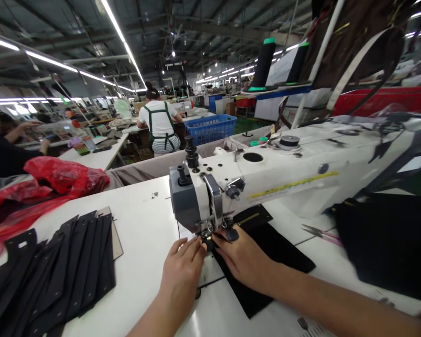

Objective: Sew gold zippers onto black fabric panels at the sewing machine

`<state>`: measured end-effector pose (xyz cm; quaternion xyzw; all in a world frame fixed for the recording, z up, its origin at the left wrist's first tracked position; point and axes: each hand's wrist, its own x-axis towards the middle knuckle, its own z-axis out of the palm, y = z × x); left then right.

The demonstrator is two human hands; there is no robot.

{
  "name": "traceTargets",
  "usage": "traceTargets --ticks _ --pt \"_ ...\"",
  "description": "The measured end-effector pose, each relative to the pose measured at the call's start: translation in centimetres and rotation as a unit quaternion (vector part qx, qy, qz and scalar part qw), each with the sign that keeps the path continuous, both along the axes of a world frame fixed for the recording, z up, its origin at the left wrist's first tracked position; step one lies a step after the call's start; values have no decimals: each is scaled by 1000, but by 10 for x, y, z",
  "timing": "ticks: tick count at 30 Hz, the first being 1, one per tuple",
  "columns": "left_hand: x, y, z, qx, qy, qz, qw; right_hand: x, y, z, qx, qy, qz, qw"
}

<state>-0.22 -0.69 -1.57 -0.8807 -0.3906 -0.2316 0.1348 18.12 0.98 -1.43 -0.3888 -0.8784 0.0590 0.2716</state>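
Note:
A white sewing machine [266,173] stands over the table with its presser foot low over the work. Under it lies a black fabric piece [280,245], spread to the right and towards me. My left hand [184,267] is left of the needle, fingers close together and fingertips pinching the fabric's edge by the presser foot. From the right, my right hand [245,257] rests on the same piece, its curled fingers gripping it close to the needle. The fingertips of both hands are partly hidden by the machine's parts.
Several black cut strips [66,267] lie overlapped at left, near a red plastic bag [63,178]. Scissors [323,233] and another black fabric stack [389,243] are at right. Thread cones [263,65] stand above. Ahead, a person [159,119] sits beside a blue basket [210,128].

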Motion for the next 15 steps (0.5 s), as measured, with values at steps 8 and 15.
traceTargets --ticks 8,15 --pt "-1 3 1 -1 -18 -15 1000 -1 1 0 29 -29 18 999" --pt "3 3 -3 17 11 -5 1000 8 13 -2 31 -49 67 996"
